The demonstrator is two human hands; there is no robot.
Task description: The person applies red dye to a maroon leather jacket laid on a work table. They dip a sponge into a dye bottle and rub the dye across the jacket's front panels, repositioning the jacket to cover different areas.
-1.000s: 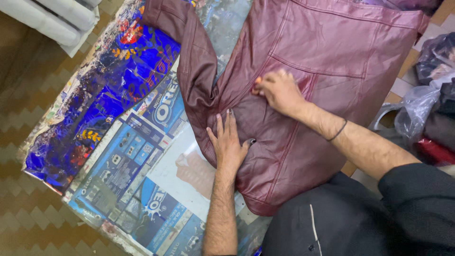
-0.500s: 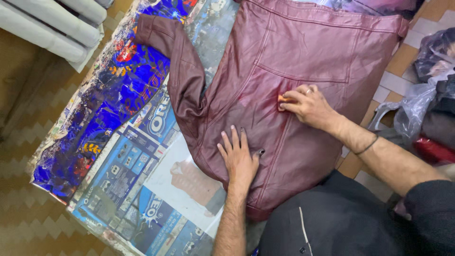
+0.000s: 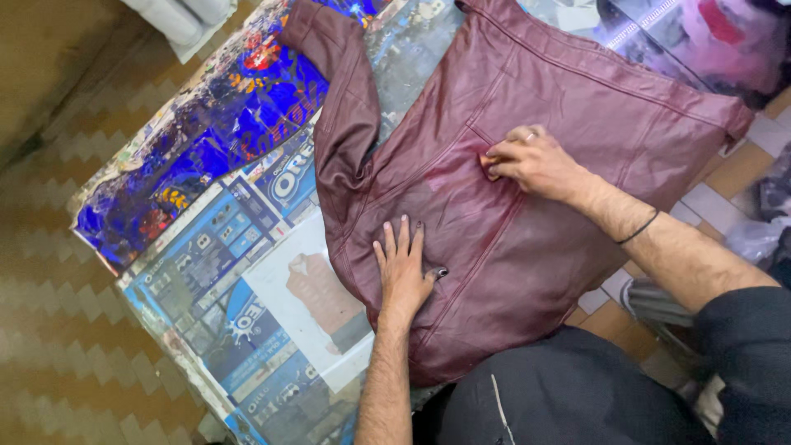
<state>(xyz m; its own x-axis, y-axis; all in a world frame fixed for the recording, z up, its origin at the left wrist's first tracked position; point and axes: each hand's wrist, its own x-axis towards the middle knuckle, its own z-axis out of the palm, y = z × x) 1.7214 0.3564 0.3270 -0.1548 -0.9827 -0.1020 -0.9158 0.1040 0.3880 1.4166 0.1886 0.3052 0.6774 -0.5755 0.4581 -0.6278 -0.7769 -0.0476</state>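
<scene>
A maroon leather jacket [image 3: 568, 107] lies spread flat on a table covered with printed posters [image 3: 206, 247], one sleeve [image 3: 346, 107] stretched toward the far left. My left hand [image 3: 404, 265] presses flat on the jacket's lower part, fingers apart and holding nothing. My right hand [image 3: 534, 161] rests on the jacket's middle, fingers closed on a small orange pad [image 3: 486, 162] that touches the leather. A darker wet-looking patch [image 3: 449, 177] shows just left of the pad. A black band circles my right wrist.
The table's left edge [image 3: 107, 264] drops to a brown zigzag-patterned floor [image 3: 49, 330]. Bags and bundled clothes [image 3: 717, 33] lie at the far right on a tiled floor. White rolled material [image 3: 185, 16] sits at the top left. My dark-clothed lap [image 3: 560, 395] fills the bottom right.
My right hand has slid with the pad across the jacket, away from the left hand. The left hand has stayed pressed in about the same spot on the jacket.
</scene>
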